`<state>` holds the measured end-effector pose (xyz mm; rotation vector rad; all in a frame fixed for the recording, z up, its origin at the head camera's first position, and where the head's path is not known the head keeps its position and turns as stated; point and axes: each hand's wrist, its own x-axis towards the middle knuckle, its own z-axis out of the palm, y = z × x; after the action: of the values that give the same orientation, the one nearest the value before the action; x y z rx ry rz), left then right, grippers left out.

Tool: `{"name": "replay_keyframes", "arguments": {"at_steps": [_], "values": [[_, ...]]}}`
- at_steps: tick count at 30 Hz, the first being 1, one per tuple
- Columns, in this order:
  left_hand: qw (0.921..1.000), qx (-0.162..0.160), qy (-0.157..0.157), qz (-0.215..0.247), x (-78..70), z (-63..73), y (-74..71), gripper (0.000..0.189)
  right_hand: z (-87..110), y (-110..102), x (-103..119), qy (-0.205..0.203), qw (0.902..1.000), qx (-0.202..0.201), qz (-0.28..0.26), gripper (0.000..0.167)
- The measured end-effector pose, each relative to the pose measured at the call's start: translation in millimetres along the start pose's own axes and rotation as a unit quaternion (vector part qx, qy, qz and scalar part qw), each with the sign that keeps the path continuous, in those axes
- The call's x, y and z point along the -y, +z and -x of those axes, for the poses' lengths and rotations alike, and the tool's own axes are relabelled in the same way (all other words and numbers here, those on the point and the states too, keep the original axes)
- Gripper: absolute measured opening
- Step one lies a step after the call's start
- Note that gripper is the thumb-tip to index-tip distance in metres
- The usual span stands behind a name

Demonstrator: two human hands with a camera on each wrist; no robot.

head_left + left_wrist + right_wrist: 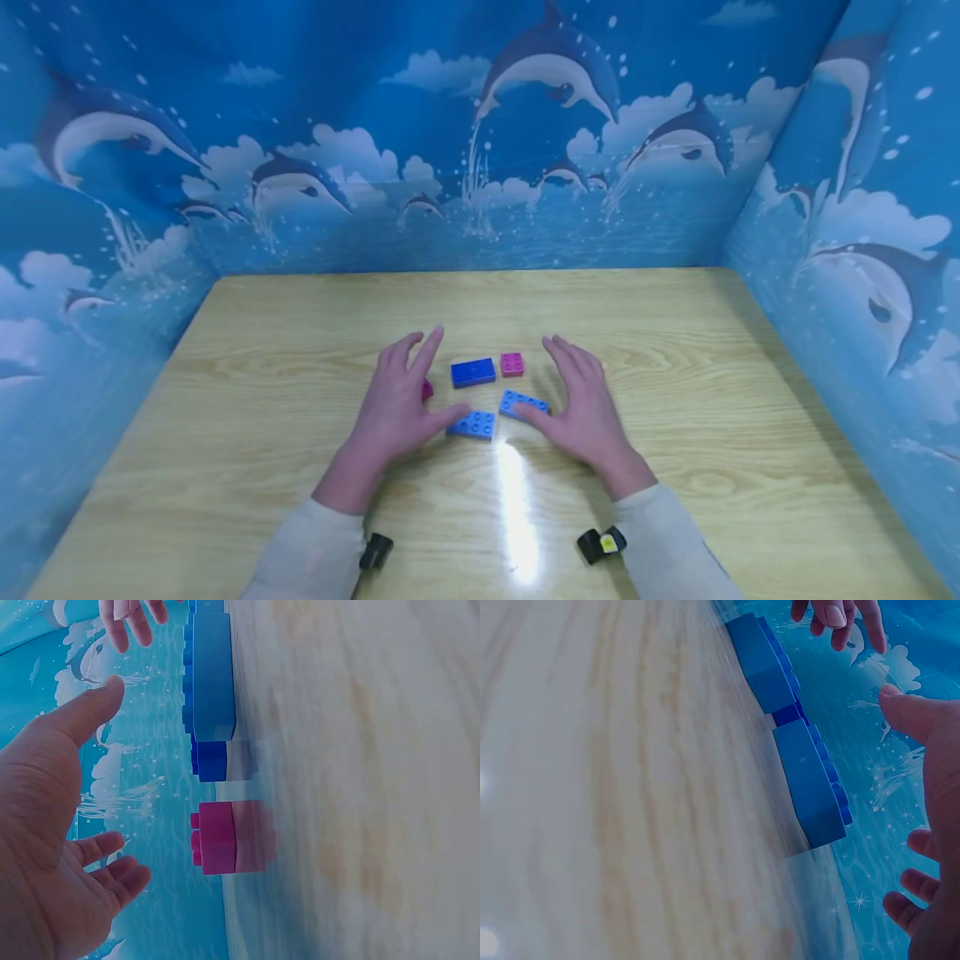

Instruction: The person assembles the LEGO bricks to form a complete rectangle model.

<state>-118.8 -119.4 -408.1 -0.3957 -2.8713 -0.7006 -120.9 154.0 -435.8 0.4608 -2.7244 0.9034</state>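
Remotely, I saw the left hand (397,408) and the right hand (585,412) opened wide, grasping nothing, with the left light-blue brick (482,425) and right light-blue brick (510,400) below their thumbs. A hasty inward sweep, I judged, could have knocked both askew.

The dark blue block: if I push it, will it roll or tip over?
The dark blue block probably won't roll, because its sides are flat. It likely won't tip easily, since it lies low on the table. Its smooth, plastic-looking sides suggest it may slide.
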Motion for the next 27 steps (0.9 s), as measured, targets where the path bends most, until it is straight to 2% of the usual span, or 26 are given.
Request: {"name": "replay_keyframes", "arguments": {"at_steps": [6, 12, 21, 27], "values": [[0.998, 0.022, -0.014, 0.057, -1.5, 3.2, 3.2, 0.102, 3.8, 2.8, 0.6, 0.009, 0.9997, 0.002, -0.024, 0.094], [0.9955, 0.035, -0.013, 0.087, -3.1, 7.1, 7.5, 0.095, 8.4, 5.2, 2.1, 0.028, 0.9987, 0.021, -0.037, 0.088], [0.9922, 0.07, -0.028, 0.099, -6.5, 10.8, 13.4, 0.084, 13.6, 7.1, 0.0, 0.048, 0.9964, 0.045, -0.052, 0.074], [0.9904, 0.082, -0.026, 0.108, -6.0, 12.7, 15.9, 0.073, 15.1, 7.9, -3.2, 0.038, 0.9964, 0.048, -0.059, 0.062]]}}
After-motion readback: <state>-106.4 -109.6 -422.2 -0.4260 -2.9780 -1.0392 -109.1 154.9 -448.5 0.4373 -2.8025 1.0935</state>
